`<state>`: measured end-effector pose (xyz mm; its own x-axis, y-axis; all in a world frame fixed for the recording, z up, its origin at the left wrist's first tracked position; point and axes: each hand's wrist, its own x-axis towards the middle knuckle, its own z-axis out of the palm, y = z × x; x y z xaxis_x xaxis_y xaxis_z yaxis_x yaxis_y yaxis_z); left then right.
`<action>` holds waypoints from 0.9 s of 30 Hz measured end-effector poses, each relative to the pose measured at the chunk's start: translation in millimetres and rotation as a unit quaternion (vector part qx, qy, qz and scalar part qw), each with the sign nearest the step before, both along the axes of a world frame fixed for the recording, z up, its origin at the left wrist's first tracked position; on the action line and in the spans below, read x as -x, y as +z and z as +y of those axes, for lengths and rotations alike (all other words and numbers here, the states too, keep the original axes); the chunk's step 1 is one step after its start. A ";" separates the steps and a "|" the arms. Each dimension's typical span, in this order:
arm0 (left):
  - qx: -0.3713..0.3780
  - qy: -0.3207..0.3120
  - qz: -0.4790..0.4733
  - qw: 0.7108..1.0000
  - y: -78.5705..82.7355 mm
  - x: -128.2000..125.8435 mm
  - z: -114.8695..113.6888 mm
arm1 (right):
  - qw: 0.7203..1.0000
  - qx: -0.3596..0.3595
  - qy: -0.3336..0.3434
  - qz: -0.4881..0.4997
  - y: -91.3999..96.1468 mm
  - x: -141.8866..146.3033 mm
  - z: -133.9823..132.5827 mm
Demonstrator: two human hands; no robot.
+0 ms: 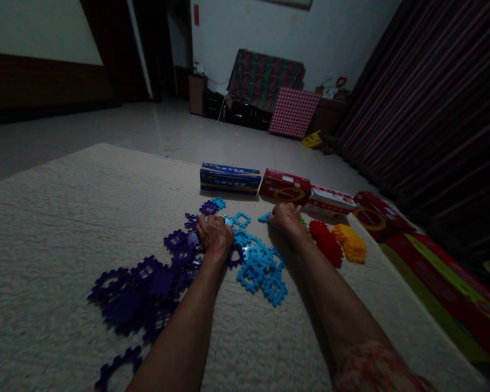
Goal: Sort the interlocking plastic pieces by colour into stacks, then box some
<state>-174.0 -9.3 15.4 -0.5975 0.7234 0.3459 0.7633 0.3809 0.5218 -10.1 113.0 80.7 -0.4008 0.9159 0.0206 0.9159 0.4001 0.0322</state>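
Toothed, square-edged plastic building tiles lie in colour groups on the mat. My left hand (215, 235) rests with curled fingers where the purple tiles (161, 283) meet the light-blue tiles (255, 261); its fingertips and anything in them are hidden. Beyond the light-blue group, my right hand (286, 216) is closed, with a small light-blue tile (264, 218) sticking out at its left side. A bit of a green tile (303, 220) peeks out past that hand. Stacked red tiles (327, 244) and yellow tiles (351, 242) stand to its right.
A cream mat (65, 218) covers the floor. Along its far edge stand a blue box (230, 179), a red box (285, 187) and a white-and-red box (330, 201). More boxes, including a dark red box (379, 215), line the right side, near a striped curtain (428, 98).
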 end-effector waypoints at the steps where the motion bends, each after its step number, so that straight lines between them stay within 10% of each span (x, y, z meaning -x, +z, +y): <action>1: -0.001 0.001 0.001 1.000 -0.1 0.1 0.1 | 1.000 0.002 -0.013 -0.001 -1.1 -0.3 -0.2; 14: 0.006 -0.003 0.005 1.000 -1.6 1.4 -0.3 | 0.990 0.012 0.116 0.082 6.2 -10.7 -6.3; 27: -0.050 -0.080 -0.021 0.995 21.1 10.1 3.2 | 0.938 0.091 0.244 0.227 -25.1 -41.5 -131.6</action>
<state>-184.1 -6.2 36.5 -0.4927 0.7733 0.3991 0.7870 0.2004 0.5834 31.4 -18.6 55.7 -0.7617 0.6298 0.1521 0.5247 0.7374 -0.4254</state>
